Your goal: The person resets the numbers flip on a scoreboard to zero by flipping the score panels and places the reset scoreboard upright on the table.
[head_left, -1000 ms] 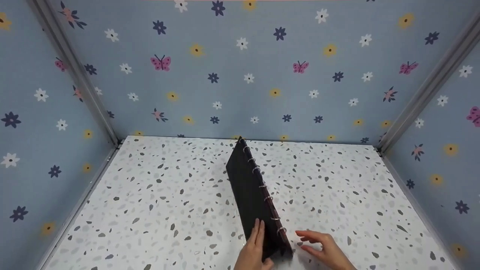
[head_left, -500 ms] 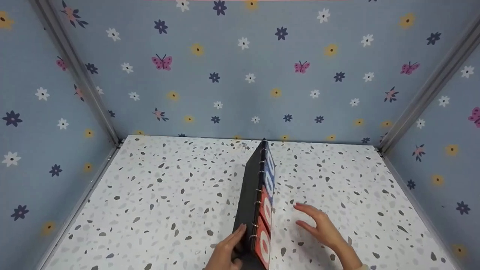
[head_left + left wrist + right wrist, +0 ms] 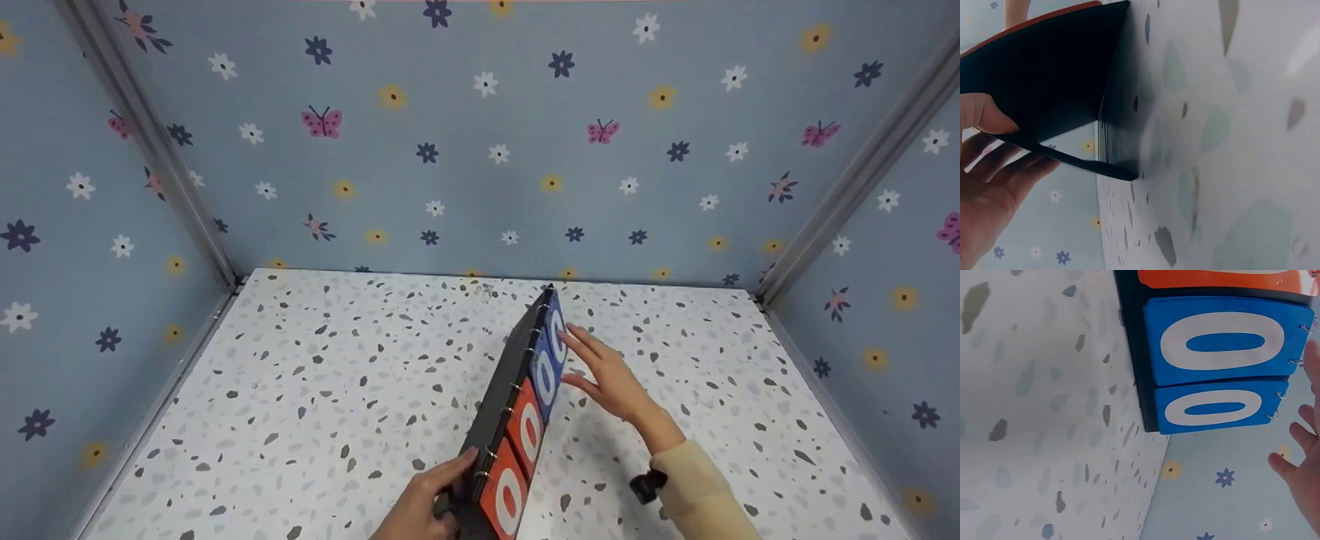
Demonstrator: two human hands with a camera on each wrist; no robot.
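A flip scoreboard (image 3: pixel 501 394) stands on its long edge like a tent on the table, its ringed spine upward. Red cards (image 3: pixel 527 431) at its near end and blue cards (image 3: pixel 544 382) at its far end each bear white zeros. My left hand (image 3: pixel 421 501) grips the near end of the black back panel (image 3: pixel 1067 160), thumb on the inside and fingers behind it. Beside the blue cards is my right hand (image 3: pixel 611 379), fingers spread, close to the card faces; whether they touch is unclear. In the right wrist view that hand (image 3: pixel 1309 478) appears near the rings.
A white speckled tabletop (image 3: pixel 337 420) lies under the scoreboard. Blue flower-patterned walls (image 3: pixel 480 120) enclose it at the back and both sides, with grey metal posts (image 3: pixel 165 165) in the corners. A small black object (image 3: pixel 647 486) sits at the right sleeve.
The scoreboard has turned so its numbered face shows, and its far end has swung right. My left hand has moved left along with the near end; my right hand has reached forward to the blue cards.
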